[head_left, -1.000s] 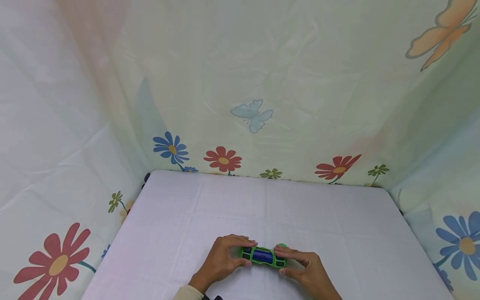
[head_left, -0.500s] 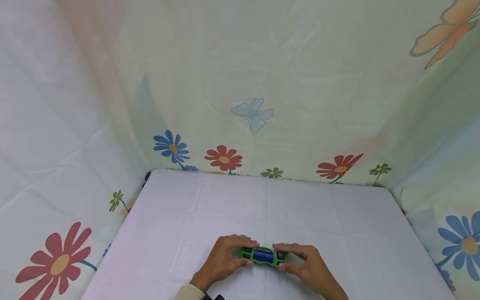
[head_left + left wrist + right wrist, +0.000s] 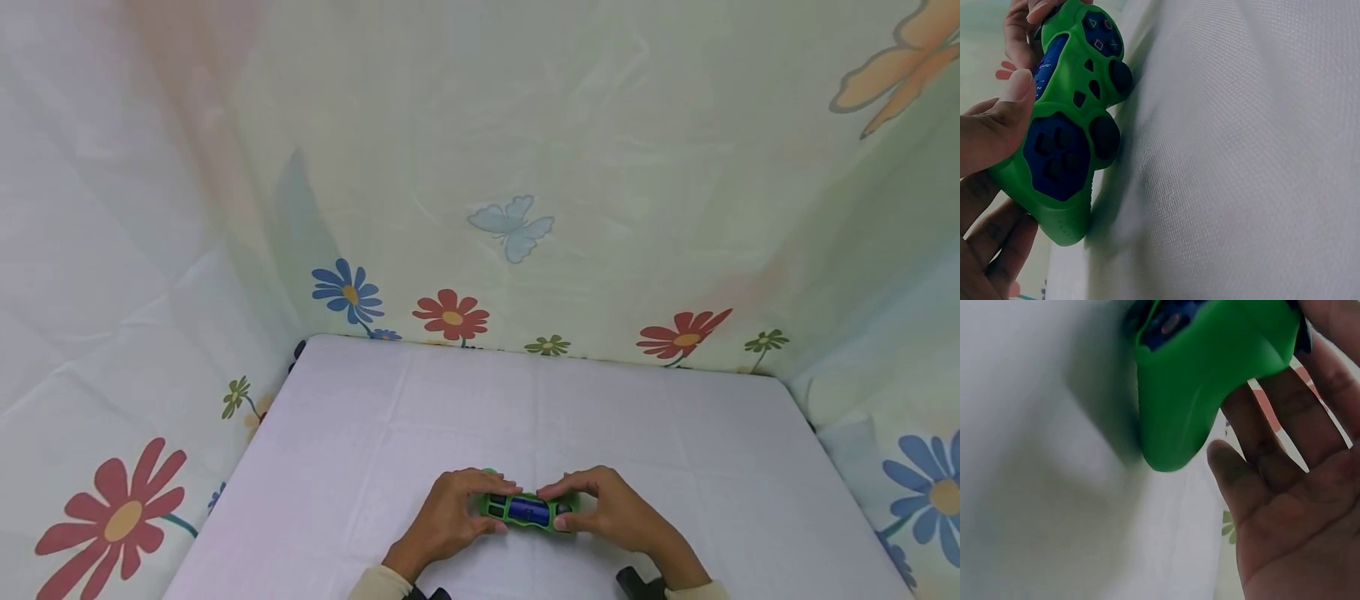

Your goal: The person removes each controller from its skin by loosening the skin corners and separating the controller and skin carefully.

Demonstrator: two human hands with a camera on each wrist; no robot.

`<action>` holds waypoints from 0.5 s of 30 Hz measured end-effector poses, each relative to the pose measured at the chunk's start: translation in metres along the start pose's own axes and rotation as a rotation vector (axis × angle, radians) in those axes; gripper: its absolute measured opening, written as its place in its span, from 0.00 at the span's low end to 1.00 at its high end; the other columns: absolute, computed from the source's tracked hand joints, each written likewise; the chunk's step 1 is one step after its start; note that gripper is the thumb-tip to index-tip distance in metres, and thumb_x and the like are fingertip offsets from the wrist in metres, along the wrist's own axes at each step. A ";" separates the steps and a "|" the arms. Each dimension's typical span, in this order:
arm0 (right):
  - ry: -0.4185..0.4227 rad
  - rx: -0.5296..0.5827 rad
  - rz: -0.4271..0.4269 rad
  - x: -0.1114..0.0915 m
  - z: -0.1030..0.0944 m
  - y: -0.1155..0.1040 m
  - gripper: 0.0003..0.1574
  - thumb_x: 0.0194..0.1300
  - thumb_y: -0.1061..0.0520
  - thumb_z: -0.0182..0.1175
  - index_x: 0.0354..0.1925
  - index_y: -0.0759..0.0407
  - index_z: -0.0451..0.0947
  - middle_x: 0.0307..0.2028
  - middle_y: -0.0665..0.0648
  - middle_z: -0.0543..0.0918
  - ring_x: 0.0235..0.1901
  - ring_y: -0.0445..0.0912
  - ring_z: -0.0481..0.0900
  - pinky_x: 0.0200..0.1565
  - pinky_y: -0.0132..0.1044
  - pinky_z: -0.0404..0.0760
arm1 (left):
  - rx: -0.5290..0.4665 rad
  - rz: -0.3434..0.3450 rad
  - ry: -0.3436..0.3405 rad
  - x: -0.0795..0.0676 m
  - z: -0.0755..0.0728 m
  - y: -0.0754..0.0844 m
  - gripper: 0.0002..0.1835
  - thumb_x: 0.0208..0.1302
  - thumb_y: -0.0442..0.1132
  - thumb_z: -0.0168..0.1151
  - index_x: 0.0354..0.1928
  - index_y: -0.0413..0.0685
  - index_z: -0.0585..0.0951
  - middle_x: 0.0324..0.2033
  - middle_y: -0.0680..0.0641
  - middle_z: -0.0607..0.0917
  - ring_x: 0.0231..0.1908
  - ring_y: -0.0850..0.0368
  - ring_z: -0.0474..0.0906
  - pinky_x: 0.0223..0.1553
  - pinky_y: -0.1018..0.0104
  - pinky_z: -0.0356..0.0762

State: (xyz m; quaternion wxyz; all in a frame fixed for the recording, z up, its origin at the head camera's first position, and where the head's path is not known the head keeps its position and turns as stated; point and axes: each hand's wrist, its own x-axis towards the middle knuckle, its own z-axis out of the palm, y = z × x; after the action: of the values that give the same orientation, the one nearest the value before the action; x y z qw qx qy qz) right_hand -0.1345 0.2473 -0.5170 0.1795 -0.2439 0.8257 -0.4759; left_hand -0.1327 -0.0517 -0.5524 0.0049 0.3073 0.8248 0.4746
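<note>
A game controller point(image 3: 529, 511), blue inside a green rubbery cover, is held near the front middle of the table, its shoulder-button side up. My left hand point(image 3: 452, 517) grips the controller's left end, thumb on the near side and fingers on the far side. In the left wrist view the controller point(image 3: 1063, 134) shows its direction pad, symbol buttons and two dark thumbsticks, which lie close to the white cloth. At the other end my right hand point(image 3: 611, 510) pinches it between thumb and index finger. One green handle point(image 3: 1175, 412) fills the right wrist view, with the other fingers spread beside it.
White cloth covers the table point(image 3: 480, 408). Curtains with printed flowers and butterflies point(image 3: 513, 229) hang behind it and at both sides. Dark wrist straps point(image 3: 639, 583) show at the lower edge.
The right hand has shifted its grip inward and rises higher over the controller's right end; its sleeve and strap now show. The left hand stays put. The head view has shifted slightly.
</note>
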 end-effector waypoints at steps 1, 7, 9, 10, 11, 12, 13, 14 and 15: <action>-0.016 0.006 -0.006 0.001 -0.001 0.001 0.21 0.65 0.47 0.76 0.56 0.44 0.89 0.54 0.45 0.91 0.62 0.43 0.85 0.68 0.20 0.64 | -0.003 -0.003 0.000 0.000 0.000 0.000 0.30 0.50 0.40 0.86 0.57 0.66 0.90 0.55 0.66 0.89 0.60 0.64 0.84 0.65 0.60 0.82; -0.118 0.044 -0.001 0.011 -0.011 0.005 0.20 0.64 0.50 0.77 0.55 0.47 0.90 0.54 0.49 0.91 0.58 0.42 0.85 0.63 0.28 0.74 | -0.019 -0.012 0.006 0.001 0.001 -0.001 0.30 0.50 0.38 0.86 0.57 0.66 0.90 0.54 0.66 0.90 0.60 0.63 0.84 0.65 0.60 0.81; -0.142 0.043 -0.001 0.014 -0.013 0.006 0.19 0.64 0.51 0.77 0.54 0.48 0.90 0.54 0.50 0.91 0.57 0.43 0.85 0.62 0.32 0.77 | -0.013 -0.005 0.011 0.001 0.001 -0.001 0.30 0.50 0.38 0.86 0.57 0.66 0.90 0.54 0.66 0.90 0.60 0.63 0.85 0.65 0.60 0.82; -0.150 0.035 -0.001 0.016 -0.015 0.006 0.19 0.64 0.51 0.77 0.53 0.47 0.91 0.53 0.49 0.91 0.57 0.42 0.85 0.63 0.34 0.77 | -0.008 -0.001 0.013 0.001 0.001 -0.001 0.29 0.50 0.39 0.86 0.57 0.66 0.90 0.53 0.66 0.90 0.59 0.63 0.85 0.64 0.60 0.82; -0.156 0.024 0.001 0.017 -0.016 0.006 0.18 0.64 0.51 0.77 0.52 0.47 0.91 0.53 0.49 0.91 0.58 0.42 0.85 0.64 0.35 0.77 | -0.003 0.001 0.014 0.001 0.001 -0.001 0.29 0.50 0.39 0.86 0.57 0.66 0.90 0.53 0.67 0.90 0.59 0.63 0.85 0.64 0.60 0.82; -0.162 0.014 -0.002 0.018 -0.017 0.005 0.17 0.64 0.51 0.78 0.51 0.47 0.91 0.53 0.49 0.91 0.58 0.42 0.85 0.65 0.40 0.77 | 0.001 0.001 0.015 0.001 0.001 -0.001 0.29 0.50 0.39 0.86 0.56 0.67 0.90 0.53 0.67 0.90 0.59 0.64 0.85 0.64 0.61 0.82; -0.167 0.001 -0.006 0.019 -0.018 0.005 0.17 0.63 0.50 0.78 0.51 0.46 0.91 0.53 0.49 0.92 0.58 0.42 0.85 0.66 0.45 0.78 | 0.010 0.004 0.016 0.001 0.001 -0.001 0.29 0.50 0.40 0.86 0.56 0.67 0.90 0.53 0.68 0.90 0.59 0.64 0.85 0.64 0.61 0.82; -0.171 -0.010 -0.009 0.020 -0.019 0.004 0.16 0.63 0.50 0.78 0.50 0.46 0.91 0.53 0.48 0.92 0.59 0.42 0.85 0.67 0.47 0.78 | 0.016 0.004 0.017 0.001 0.001 -0.001 0.29 0.50 0.40 0.86 0.56 0.68 0.90 0.53 0.68 0.90 0.59 0.65 0.84 0.63 0.61 0.82; -0.174 -0.017 -0.013 0.021 -0.019 0.003 0.16 0.62 0.50 0.79 0.49 0.46 0.91 0.52 0.48 0.92 0.59 0.42 0.85 0.67 0.46 0.78 | 0.020 0.002 0.016 0.000 0.001 -0.001 0.29 0.50 0.41 0.86 0.56 0.68 0.90 0.53 0.69 0.90 0.59 0.65 0.84 0.63 0.61 0.82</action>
State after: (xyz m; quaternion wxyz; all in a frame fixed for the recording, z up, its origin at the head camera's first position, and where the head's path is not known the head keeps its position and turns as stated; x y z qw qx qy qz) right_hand -0.1626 0.2500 -0.5121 0.2453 -0.2911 0.8094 -0.4471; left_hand -0.1333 -0.0512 -0.5534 -0.0054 0.3041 0.8294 0.4686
